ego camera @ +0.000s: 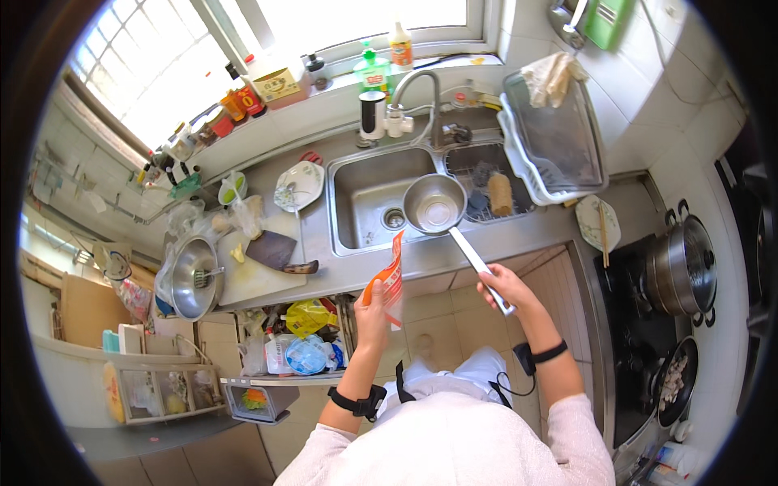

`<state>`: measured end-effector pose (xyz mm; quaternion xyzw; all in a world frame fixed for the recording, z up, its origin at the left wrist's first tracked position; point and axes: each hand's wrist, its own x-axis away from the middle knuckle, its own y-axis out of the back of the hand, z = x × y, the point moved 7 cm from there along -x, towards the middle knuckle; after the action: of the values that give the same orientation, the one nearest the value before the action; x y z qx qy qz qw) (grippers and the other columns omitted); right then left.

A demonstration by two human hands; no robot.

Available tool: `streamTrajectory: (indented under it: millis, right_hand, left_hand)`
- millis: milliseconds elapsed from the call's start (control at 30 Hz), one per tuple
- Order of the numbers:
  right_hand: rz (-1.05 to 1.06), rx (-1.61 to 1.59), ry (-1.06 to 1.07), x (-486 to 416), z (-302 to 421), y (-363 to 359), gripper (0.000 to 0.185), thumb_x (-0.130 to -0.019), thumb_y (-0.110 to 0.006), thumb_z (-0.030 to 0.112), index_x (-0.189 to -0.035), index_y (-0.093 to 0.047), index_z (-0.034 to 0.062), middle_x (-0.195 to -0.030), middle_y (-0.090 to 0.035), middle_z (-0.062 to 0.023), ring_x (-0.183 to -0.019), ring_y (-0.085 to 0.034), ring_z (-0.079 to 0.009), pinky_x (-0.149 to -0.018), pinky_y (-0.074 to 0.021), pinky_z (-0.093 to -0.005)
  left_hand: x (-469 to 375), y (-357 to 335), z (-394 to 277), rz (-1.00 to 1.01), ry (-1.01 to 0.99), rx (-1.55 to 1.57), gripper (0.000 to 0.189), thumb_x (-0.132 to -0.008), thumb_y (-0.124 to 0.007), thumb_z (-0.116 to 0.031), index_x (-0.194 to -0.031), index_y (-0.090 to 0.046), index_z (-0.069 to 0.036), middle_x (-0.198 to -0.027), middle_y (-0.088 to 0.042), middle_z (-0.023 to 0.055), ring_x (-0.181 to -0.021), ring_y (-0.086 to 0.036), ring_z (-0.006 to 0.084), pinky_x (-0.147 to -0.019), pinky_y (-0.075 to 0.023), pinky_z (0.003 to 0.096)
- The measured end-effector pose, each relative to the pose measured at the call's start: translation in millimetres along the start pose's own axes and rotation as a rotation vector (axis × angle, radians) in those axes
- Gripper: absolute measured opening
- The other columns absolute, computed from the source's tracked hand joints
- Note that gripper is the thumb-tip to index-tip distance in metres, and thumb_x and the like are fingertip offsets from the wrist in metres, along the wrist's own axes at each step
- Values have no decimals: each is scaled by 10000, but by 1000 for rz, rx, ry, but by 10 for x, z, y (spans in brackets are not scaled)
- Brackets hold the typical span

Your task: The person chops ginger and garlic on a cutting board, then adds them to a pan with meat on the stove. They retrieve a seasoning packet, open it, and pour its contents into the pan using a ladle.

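Note:
My right hand (507, 287) grips the long handle of a metal ladle (435, 203), a deep round scoop. Its bowl sits over the divider between the left sink basin (364, 182) and the right basin (453, 161), and a little clear liquid seems to lie in the bottom. In my left hand (372, 310) is an orange-and-white plastic packet (389, 282), held upright in front of the counter edge; it bears writing. Whether the packet is torn at the top, I cannot tell. Behind the ladle stands a curved faucet (433, 91).
To the left, a cleaver (271, 250) lies on a white cutting board (267, 285) beside a steel bowl (196, 279). Below it, an open drawer (292, 381) holds several packages. On the right are a lidded steel pot (678, 264) and a frying pan (678, 379) with food.

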<state>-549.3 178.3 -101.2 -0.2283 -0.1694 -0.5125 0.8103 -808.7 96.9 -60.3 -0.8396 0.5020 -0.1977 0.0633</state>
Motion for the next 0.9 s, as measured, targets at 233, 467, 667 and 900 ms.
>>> streamTrajectory:
  millis: [233, 467, 667, 900]
  right_hand:
    - [47, 18, -272, -1843, -183, -281, 241, -900, -533, 261, -892, -512, 20, -691, -588, -50, -494, -536, -85, -367, -436, -206]
    - [113, 606, -253, -3059, -484, -40, 308, -857, -588, 308, -738, -606, 24, -583, -574, -47, -468, -520, -133, -407, -390, -277]
    - [206, 1069, -51, -3414, -453, 120, 345, -791, -625, 382, -786, -678, 41, -602, -614, -127, -556, -594, -243, -546, -460, -351]
    - [247, 1934, 252, -3250, -208, -87, 278, -834, -509, 254, -897, -673, 39, -1020, -604, -115, -980, -534, -289, -845, -442, -361]
  left_hand:
    - [-296, 545, -114, -197, -54, 65, 338, -906, -538, -290, -1033, -598, 17, -944, -631, 57, -820, -587, 124, -767, -466, 268]
    - [-388, 528, -152, -288, 4, -11, 358, -907, -537, -282, -1061, -593, 36, -975, -629, 80, -868, -587, 132, -796, -460, 264]
    - [-666, 276, -180, -348, 19, -12, 345, -910, -537, -268, -1046, -602, 43, -964, -626, 66, -872, -582, 124, -790, -461, 257]
    - [-957, 6, -52, -332, 40, -79, 342, -906, -539, -273, -1051, -607, 29, -957, -633, 67, -865, -580, 125, -807, -450, 266]
